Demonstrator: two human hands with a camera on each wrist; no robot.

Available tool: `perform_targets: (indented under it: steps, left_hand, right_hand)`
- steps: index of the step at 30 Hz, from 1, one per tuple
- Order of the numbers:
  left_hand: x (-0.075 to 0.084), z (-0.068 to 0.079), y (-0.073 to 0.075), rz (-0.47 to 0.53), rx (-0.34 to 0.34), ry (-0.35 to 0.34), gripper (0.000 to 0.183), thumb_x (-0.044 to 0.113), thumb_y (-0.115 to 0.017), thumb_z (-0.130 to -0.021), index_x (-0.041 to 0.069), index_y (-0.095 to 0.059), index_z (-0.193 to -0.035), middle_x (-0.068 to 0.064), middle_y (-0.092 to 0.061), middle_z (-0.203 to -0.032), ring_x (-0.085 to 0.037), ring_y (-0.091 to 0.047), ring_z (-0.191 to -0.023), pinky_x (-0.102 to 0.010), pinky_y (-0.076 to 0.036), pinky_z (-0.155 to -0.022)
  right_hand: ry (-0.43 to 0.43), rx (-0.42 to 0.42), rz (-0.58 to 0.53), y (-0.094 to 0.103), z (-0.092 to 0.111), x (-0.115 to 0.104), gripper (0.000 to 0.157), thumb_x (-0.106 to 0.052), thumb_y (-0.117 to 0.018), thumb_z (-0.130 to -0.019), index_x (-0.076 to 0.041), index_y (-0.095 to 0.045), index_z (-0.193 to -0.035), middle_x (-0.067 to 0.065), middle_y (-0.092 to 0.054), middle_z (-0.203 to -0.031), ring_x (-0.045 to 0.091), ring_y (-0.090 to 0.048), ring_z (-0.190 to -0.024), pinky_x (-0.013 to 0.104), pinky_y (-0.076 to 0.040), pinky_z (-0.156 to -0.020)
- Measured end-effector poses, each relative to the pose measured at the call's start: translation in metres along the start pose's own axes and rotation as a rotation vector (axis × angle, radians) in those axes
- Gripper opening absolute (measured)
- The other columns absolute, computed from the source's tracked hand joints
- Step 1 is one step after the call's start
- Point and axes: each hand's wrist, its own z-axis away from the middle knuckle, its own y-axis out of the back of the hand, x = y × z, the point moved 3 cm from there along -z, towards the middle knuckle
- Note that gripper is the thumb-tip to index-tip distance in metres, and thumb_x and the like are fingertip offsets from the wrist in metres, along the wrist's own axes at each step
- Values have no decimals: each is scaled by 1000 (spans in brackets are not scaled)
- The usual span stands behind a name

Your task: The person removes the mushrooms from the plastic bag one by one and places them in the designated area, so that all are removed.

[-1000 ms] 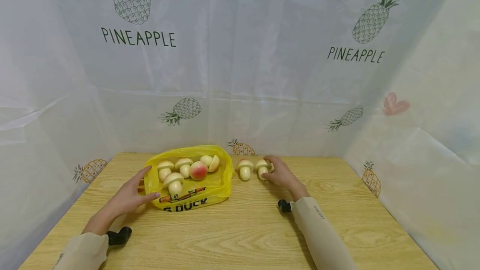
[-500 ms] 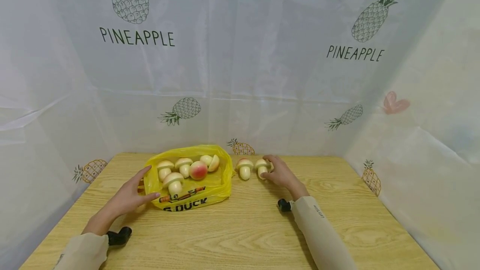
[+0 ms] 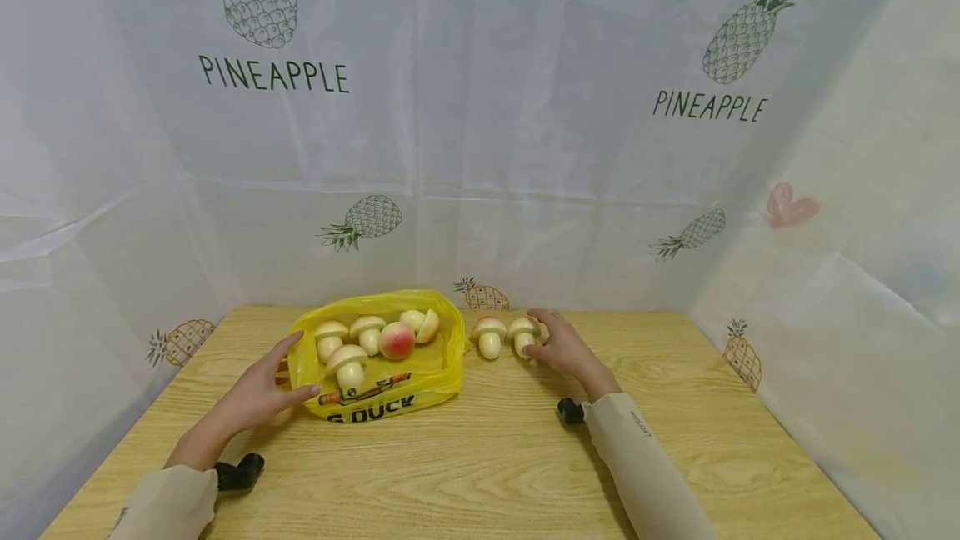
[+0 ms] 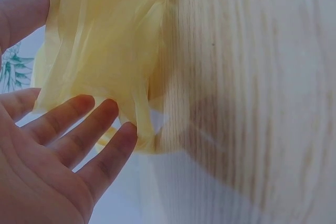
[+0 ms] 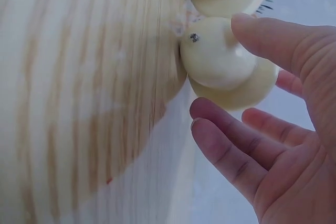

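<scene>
On the table's left half stands an opened yellow plastic bag (image 3: 435,390) with several glossy toy mushrooms (image 3: 349,367) inside, one showing a pinkish-red cap. My left hand (image 3: 251,394) spreads against the bag's left side, thumb near the front rim; in the left wrist view its fingers lie straight against the plastic. Two cream toy mushrooms stand side by side right of the bag. At the right one, a toy mushroom (image 5: 215,56), my right hand (image 3: 566,352) has its thumb on the stem and the index finger behind the cap. Its other fingers hang apart from it.
The wooden table (image 3: 480,473) ends at a white pineapple-print sheet (image 3: 480,132) that rises at the back and on both sides. Close beside the right hand's mushroom is the other toy mushroom (image 3: 490,338). Black wrist devices (image 3: 238,473) sit below both hands.
</scene>
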Motion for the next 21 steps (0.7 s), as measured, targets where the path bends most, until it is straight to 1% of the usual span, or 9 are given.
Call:
perform_targets:
  steps: [2, 4, 6, 8, 9, 11, 13, 15, 21]
  left_hand:
    - [1, 0, 0, -1, 2, 0, 100, 44, -73, -83, 3, -15, -153, -32, -24, -149, -53, -41, -121, -65, -41, -88]
    - [1, 0, 0, 1, 2, -1, 99, 44, -73, -83, 3, -15, -153, -32, -24, -149, -53, -41, -121, -64, -41, -88]
    - [1, 1, 0, 3, 1, 0, 99, 43, -73, -83, 3, -14, -153, -32, -24, -149, -53, -42, -121, -64, -42, -88]
    - [1, 1, 0, 5, 1, 1, 99, 43, -73, -83, 2, -14, -153, -32, -23, -149, -53, -42, -121, -63, -43, -88]
    - [1, 1, 1, 8, 0, 2, 100, 43, -73, -83, 2, -14, -152, -33, -23, -149, -53, -42, -121, -63, -43, -88]
    - [1, 1, 1, 11, 1, 4, 100, 43, -73, -83, 2, -14, -152, -33, -23, -149, -53, -42, -121, -62, -44, -87]
    - [2, 1, 1, 13, 1, 4, 100, 43, -73, -83, 2, -14, -153, -33, -23, -149, -53, -42, -121, -62, -44, -87]
    - [3, 1, 2, 14, 1, 4, 100, 43, -73, -83, 2, -14, -153, -32, -23, -149, -53, -41, -121, -63, -43, -88]
    - [2, 2, 0, 3, -4, 11, 100, 46, -72, -83, 4, -14, -153, -32, -22, -150, -54, -38, -123, -66, -39, -89]
  right_hand:
    - [4, 2, -3, 1, 1, -1, 70, -29, -75, -84, -18, -42, -144, 14, -39, -144, 30, -56, -108, 49, -47, -89]
    - [0, 1, -6, 2, 2, -1, 70, -28, -75, -84, -18, -42, -145, 14, -39, -145, 26, -60, -98, 46, -49, -85]
    - [-8, 1, -11, 4, 3, -2, 70, -28, -75, -84, -18, -42, -145, 14, -38, -145, 24, -61, -94, 46, -50, -85]
    - [-14, 3, -10, 6, 3, -4, 70, -28, -75, -85, -18, -41, -145, 14, -38, -145, 27, -59, -101, 47, -48, -88]
    - [-14, 3, -18, 7, 4, -5, 71, -27, -74, -85, -17, -40, -146, 14, -38, -145, 27, -60, -100, 47, -49, -87]
    - [-2, 6, -25, 11, 4, -9, 71, -27, -74, -86, -16, -39, -147, 15, -39, -144, 26, -60, -99, 46, -50, -84]
    - [15, 9, -26, 14, 4, -12, 70, -28, -72, -87, -16, -38, -147, 15, -40, -143, 24, -61, -94, 42, -52, -79]
    - [41, 16, -23, 17, 5, -16, 69, -29, -71, -88, -17, -38, -147, 16, -41, -142, 18, -61, -80, 36, -53, -70]
    - [89, 38, 7, 20, 8, -30, 63, -33, -70, -89, -21, -42, -144, 12, -45, -138, 14, -60, -77, 31, -52, -64]
